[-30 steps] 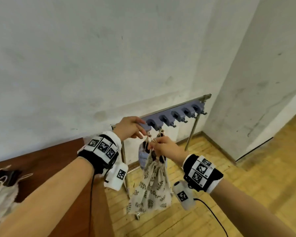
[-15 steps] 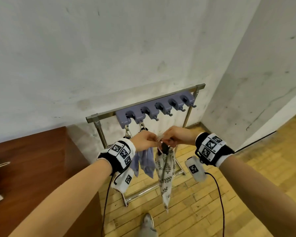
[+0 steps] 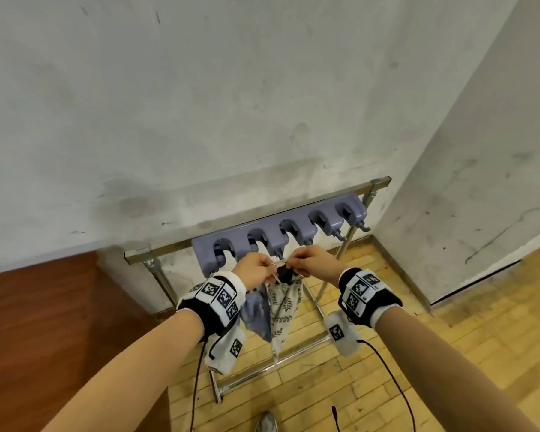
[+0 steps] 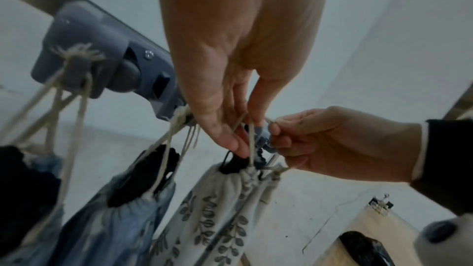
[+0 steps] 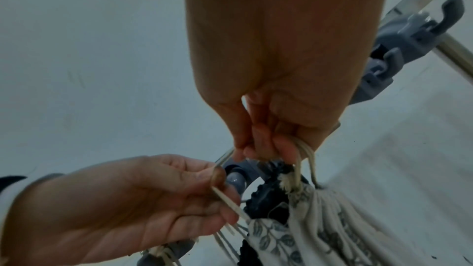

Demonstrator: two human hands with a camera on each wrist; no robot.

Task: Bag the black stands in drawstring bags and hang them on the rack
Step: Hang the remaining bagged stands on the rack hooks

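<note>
Stretching the cord (image 3: 278,262) taut between them, the left hand (image 3: 253,271) and right hand (image 3: 313,264) hold the leaf-print bag (image 3: 283,310) just below the rack (image 3: 281,235), near the middle of its row of grey hooks. The left fingers (image 4: 231,139) pinch one run of cord, and the right fingers (image 5: 258,147) are curled round the loops on the other side. Spreading the cord this way seems meant to open a loop wide enough to slip over a hook. A black stand (image 4: 236,162) pokes out of the gathered mouth, so the bag hangs by its cord alone. Towards the left end of the rack, a blue bag (image 4: 112,217) already hangs from its hook by its own cord, with another dark stand showing at its neck.
</note>
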